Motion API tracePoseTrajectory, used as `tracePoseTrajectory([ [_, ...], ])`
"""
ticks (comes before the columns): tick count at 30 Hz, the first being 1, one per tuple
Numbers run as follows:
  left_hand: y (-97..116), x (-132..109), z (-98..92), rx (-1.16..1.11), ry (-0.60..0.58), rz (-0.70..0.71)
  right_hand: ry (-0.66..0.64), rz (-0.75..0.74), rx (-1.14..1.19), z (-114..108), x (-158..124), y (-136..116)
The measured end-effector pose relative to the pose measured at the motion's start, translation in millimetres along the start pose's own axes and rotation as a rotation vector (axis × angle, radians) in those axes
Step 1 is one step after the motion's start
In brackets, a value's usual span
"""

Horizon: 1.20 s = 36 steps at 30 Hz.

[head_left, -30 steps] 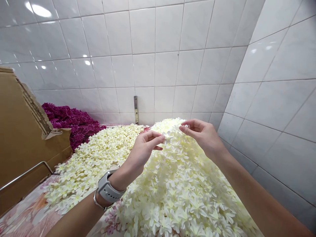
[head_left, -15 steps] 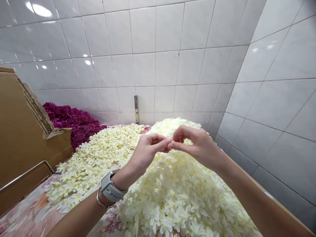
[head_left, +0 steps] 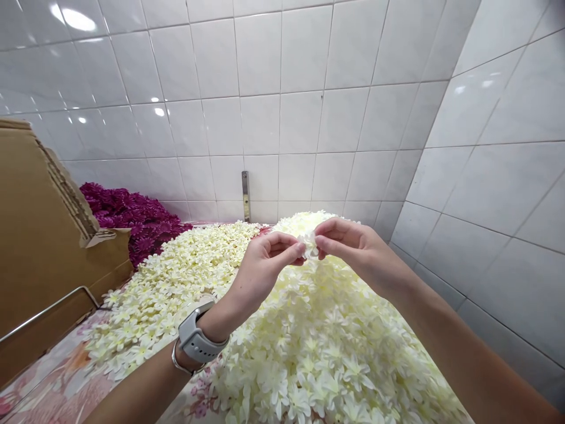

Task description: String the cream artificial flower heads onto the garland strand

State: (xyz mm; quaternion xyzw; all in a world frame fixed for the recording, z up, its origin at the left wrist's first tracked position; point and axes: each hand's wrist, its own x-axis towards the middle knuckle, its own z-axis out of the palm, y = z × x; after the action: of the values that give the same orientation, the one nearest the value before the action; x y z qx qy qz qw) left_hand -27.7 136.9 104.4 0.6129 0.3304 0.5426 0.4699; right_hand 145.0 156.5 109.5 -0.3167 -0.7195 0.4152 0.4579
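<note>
Wears a pale grey watch (head_left: 199, 335) just behind the left hand (head_left: 265, 268), with a thin silvery bracelet (head_left: 179, 360) next to it, farther up the forearm. Has a big loose heap of creamy-white flowers (head_left: 326, 341) below both hands, spreading back toward the body and rising beyond the fingertips. Shows a pink, flower-patterned surface (head_left: 57, 388) to the lower left of the left hand, bare in part.

Pinches one small white flower (head_left: 311, 246) between thumb and fingers of the left hand, and grips its other side with thumb and forefinger of the right hand (head_left: 359, 250), fingertips of both nearly closed together. Holds that flower up above the heap, right between the two hands; too small to make out petal by petal.

Left of the left hand, spreads out into a lower, flatter pile of similar flowers (head_left: 185, 271). Farther left, includes a brown cardboard box (head_left: 44, 224) with a torn edge, and a bent metal rod (head_left: 48, 312) in front of it. Beyond the left hand and that pile, contains deep purple flowers (head_left: 132, 218) in a mound. Straight past both hands, ends at an upright metal strip (head_left: 246, 197) against a white tiled wall (head_left: 260, 123).
</note>
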Motion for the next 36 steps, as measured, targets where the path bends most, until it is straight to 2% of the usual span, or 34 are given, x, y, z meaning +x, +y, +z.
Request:
tracePoseTrajectory([
  [3,-2,0,-1.3,0.060,0.035,0.026,0.004,-0.012,-0.050,2,-1,-2],
  [7,-6,2,-2.4,0.080,0.099,0.015,0.298,-0.092,-0.340,-3,2,4],
  [9,-8,4,-2.3,0.083,0.117,-0.009,0.380,-0.131,-0.504,-4,3,6],
  [12,-9,5,-1.9,0.090,0.116,-0.018,0.403,-0.212,-0.683,0,2,5],
  [14,-9,5,-1.8,0.097,0.101,-0.011,0.362,-0.262,-0.726,6,1,3],
  [19,-8,1,-0.9,0.146,0.108,0.040,0.132,-0.245,-0.580,16,-4,3],
  [27,-5,0,-1.5,0.129,0.139,0.130,0.006,-0.082,-0.199,8,-2,0],
  [29,-6,1,-1.5,0.088,0.121,0.128,0.017,-0.039,-0.130,6,-1,-2],
  [32,-11,4,-2.8,0.053,0.137,0.122,0.115,0.001,-0.106,2,2,-1],
  [36,-14,8,-7.0,0.193,0.175,0.084,0.214,0.032,-0.128,-3,3,1],
])
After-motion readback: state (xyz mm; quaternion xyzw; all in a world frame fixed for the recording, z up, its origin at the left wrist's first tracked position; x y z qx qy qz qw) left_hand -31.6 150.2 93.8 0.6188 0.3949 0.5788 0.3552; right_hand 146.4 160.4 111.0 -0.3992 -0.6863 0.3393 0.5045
